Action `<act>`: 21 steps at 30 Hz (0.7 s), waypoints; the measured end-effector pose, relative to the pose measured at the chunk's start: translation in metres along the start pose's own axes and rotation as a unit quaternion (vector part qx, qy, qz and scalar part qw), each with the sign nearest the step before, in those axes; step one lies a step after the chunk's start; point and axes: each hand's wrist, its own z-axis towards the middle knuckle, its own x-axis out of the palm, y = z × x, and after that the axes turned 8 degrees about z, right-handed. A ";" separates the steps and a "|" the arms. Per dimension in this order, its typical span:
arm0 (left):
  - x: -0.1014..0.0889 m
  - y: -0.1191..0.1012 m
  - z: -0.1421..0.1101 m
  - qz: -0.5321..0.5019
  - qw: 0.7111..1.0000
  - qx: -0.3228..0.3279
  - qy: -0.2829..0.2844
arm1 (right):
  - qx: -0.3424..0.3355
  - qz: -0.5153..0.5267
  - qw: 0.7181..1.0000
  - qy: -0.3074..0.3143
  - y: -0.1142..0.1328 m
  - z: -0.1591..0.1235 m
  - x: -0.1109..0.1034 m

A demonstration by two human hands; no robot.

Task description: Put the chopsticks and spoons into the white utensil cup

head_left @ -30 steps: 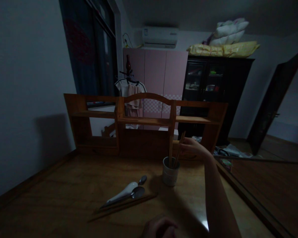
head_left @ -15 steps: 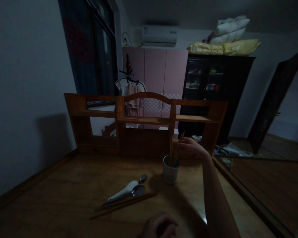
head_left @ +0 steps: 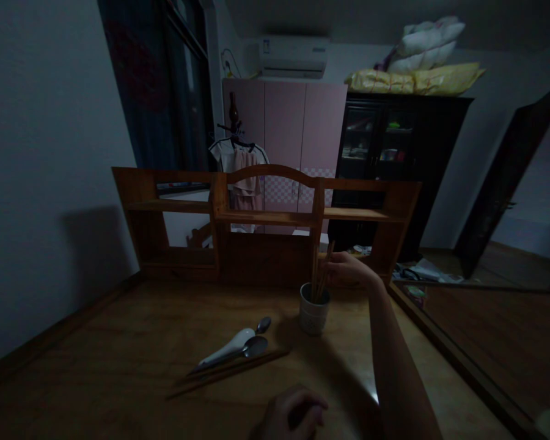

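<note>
My right hand reaches over a small white cup on the wooden desk and pinches the top of the wooden chopsticks standing in it. My left hand rests curled at the desk's near edge with nothing visible in it. Left of the cup lie a white ceramic spoon, two metal spoons and another pair of chopsticks, flat on the desk.
A wooden shelf hutch stands along the back of the desk. Beyond are a pink wardrobe, a dark glass cabinet with bedding on top, a clothes rack and an air conditioner. The room is dim.
My right hand has sunk a little with the chopsticks further into the cup. My left hand has shifted slightly at the near edge. The view has tilted up a bit.
</note>
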 end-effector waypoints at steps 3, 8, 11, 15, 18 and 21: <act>0.002 0.004 0.001 -0.007 1.000 0.005 -0.014 | 0.004 -0.013 1.000 0.004 -0.002 0.001 0.000; 0.004 0.009 0.002 -0.015 1.000 0.011 0.003 | 0.005 -0.013 1.000 0.013 -0.004 0.001 0.000; 0.002 0.007 0.002 -0.012 1.000 0.008 0.005 | 0.005 -0.004 1.000 0.024 -0.005 0.001 0.001; 0.002 0.004 0.000 -0.030 1.000 0.002 0.001 | 0.002 0.003 1.000 0.031 -0.007 0.003 0.003; 0.004 0.007 0.001 -0.020 1.000 0.005 -0.006 | -0.003 0.002 1.000 0.031 -0.008 0.004 0.004; 0.008 0.013 0.005 -0.010 1.000 0.003 -0.006 | -0.002 -0.003 1.000 0.027 -0.008 0.004 0.004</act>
